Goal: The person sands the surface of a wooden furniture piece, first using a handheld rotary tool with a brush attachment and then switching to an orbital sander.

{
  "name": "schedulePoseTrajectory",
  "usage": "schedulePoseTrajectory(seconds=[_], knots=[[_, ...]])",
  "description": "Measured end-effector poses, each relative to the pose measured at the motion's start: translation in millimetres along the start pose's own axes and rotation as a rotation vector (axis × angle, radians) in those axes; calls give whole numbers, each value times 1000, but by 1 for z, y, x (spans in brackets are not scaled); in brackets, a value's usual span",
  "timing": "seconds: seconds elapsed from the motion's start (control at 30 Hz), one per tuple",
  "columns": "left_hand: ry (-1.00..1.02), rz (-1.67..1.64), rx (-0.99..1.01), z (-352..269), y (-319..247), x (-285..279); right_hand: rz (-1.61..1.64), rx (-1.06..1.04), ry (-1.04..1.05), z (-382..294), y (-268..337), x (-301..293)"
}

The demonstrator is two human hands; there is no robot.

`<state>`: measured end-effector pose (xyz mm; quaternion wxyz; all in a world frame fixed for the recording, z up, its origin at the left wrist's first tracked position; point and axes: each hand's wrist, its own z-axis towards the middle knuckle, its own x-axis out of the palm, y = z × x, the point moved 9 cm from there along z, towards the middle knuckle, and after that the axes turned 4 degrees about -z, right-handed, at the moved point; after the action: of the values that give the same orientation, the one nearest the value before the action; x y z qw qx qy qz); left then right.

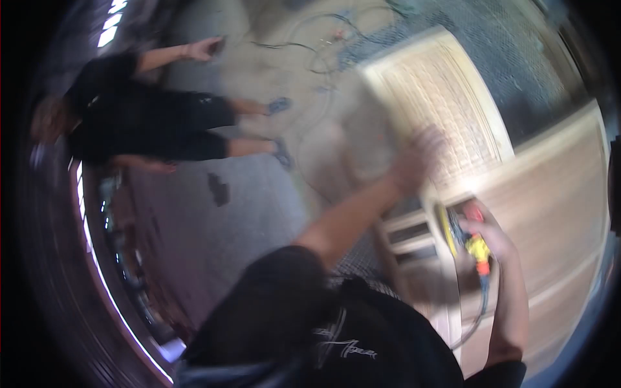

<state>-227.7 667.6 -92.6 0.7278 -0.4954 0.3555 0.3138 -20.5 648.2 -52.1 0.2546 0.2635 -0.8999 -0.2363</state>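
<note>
In my right hand (495,237) is an orbital sander (478,247) with a red and yellow body and a hose trailing from its lower end. Its yellow-edged pad (445,230) faces left, close to the edge of pale wooden furniture. My left hand (428,148) is blurred by motion and overlaps the near left edge of a wooden panel (451,102) with carved or woven texture and a moulded frame. I cannot tell whether it touches the panel, nor how its fingers are set.
A broad wooden surface (548,213) extends right of the sander. Slatted wooden parts (412,237) lie below the panel. Beyond it spreads a dark textured mat (529,63). Dark cables or hoses (291,44) curl across the floor. Another person (150,116) in dark clothes stands at left.
</note>
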Motion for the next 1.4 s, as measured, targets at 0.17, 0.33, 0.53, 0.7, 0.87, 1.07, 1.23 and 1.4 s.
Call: schedulePoseTrajectory(seconds=[0.17, 0.33, 0.53, 0.7, 0.87, 1.07, 1.23, 1.4], knots=[[47, -98, -80, 5, -10, -36, -11, 38, -58, -8, -40, -11], [116, -81, -35, -18, -11, -59, 18, 234, -309, -61, -163, -97], [171, -23, -201, -104, 33, -75, -196, 120, -814, -113, -183, -87], [163, 38, -286, -108, 44, -78, -399, -184, -969, -117, -182, -48], [366, 47, -345, -124, 63, -53, -638, -351, -852, -95, -110, 39], [406, 25, -344, -128, 63, -60, -764, -227, -867, -135, -79, 95], [408, -9, -358, -123, 64, -58, -1075, -148, -1159, -184, -89, 75], [281, 61, -371, -125, 69, -60, -1098, -10, -1205, -234, -90, 49]])
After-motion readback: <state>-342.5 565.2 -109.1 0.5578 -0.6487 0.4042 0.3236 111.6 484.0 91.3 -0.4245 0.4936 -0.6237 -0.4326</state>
